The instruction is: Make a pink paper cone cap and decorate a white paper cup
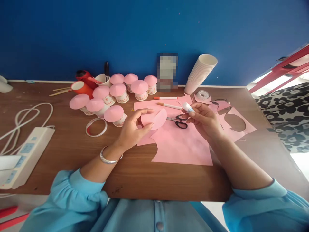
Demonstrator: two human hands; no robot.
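My left hand (135, 129) holds a round pink paper piece (158, 120) between thumb and fingers, above the pink sheets. To its right, my right hand (205, 118) grips a small white tube (188, 107) by its fingertips. Black-handled scissors (181, 124) lie on the pink paper (184, 145) between the hands. Behind them are a marker with an orange cap (165, 98) and another with a brown cap (169, 105). Several small white cups with pink cone tops (139, 86) stand left of centre.
A stack of white cups (201, 72) leans at the blue wall. Tape roll (202, 95) and cut paper (249, 127) lie right. A white ring (96, 127) sits left, near an orange cup (82, 88). A power strip (31, 154) with cables is far left.
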